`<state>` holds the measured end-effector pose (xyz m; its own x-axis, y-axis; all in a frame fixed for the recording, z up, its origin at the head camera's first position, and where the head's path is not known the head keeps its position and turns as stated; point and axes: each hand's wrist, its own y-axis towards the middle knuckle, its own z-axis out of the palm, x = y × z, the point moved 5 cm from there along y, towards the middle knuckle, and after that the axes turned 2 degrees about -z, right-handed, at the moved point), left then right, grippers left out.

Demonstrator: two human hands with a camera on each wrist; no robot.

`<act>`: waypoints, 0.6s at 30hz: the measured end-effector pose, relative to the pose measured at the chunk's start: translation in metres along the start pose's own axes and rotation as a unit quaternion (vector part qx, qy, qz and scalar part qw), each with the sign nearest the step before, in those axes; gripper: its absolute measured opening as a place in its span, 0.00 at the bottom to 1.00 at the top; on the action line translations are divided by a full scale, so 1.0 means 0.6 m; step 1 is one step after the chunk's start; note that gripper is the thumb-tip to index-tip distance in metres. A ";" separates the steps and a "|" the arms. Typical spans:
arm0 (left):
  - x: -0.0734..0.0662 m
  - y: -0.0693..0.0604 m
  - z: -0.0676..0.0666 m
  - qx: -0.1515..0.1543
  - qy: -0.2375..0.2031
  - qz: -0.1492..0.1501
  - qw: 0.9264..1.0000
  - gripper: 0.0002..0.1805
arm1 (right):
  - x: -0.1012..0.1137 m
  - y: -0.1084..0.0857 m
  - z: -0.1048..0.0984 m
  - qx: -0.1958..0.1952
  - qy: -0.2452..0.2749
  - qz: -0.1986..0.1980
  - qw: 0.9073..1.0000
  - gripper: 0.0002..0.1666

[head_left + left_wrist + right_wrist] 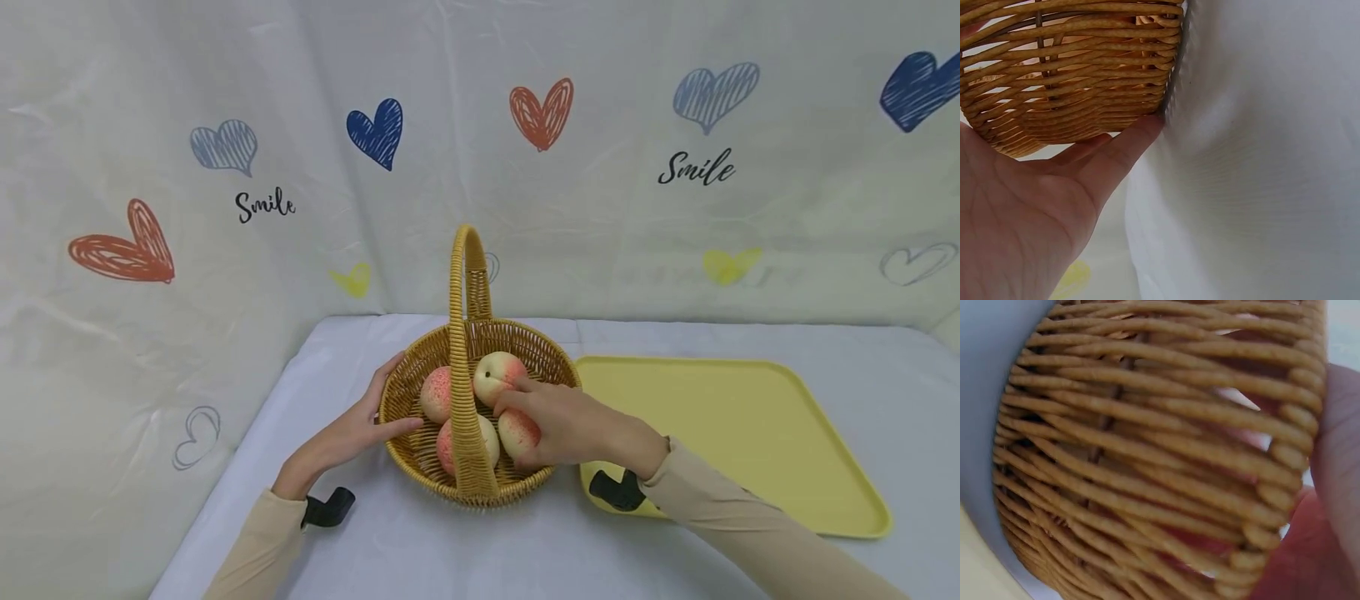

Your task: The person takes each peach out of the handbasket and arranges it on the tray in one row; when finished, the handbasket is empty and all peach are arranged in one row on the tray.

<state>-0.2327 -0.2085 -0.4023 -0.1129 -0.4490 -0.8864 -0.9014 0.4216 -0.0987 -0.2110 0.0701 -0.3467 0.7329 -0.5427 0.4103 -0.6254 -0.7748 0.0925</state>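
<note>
A wicker basket with a tall arched handle stands on the table, several pink-and-cream peaches inside. My left hand holds the basket's left side, thumb over the rim; in the left wrist view, that hand's fingers lie along the outer weave. Reaching over the right rim, my right hand grips a peach within the basket. Another peach sits just behind those fingertips. Two more peaches lie to the left, partly hidden by the handle. The right wrist view shows mostly weave, with the right hand at its edge.
A yellow tray lies to the right, its near left part behind the right wrist. White cloth covers the table. Behind stands a pale curtain printed with hearts and "Smile". Each wrist carries a black mount.
</note>
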 end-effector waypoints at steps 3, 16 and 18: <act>0.003 0.000 -0.001 0.003 -0.003 0.003 1.000 0.57 | -0.003 0.001 -0.003 -0.015 -0.012 -0.004 1.000 0.28; 0.000 0.001 0.000 0.003 0.004 -0.001 1.000 0.58 | -0.036 -0.032 -0.083 -0.096 0.200 0.023 0.975 0.31; -0.001 0.000 0.000 0.003 0.002 -0.001 1.000 0.58 | -0.045 -0.045 -0.100 -0.098 0.217 0.041 0.970 0.31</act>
<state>-0.2327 -0.2085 -0.4019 -0.1137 -0.4528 -0.8843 -0.8994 0.4251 -0.1020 -0.2301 0.1250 -0.3060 0.5227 -0.3800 0.7632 -0.7473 -0.6350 0.1957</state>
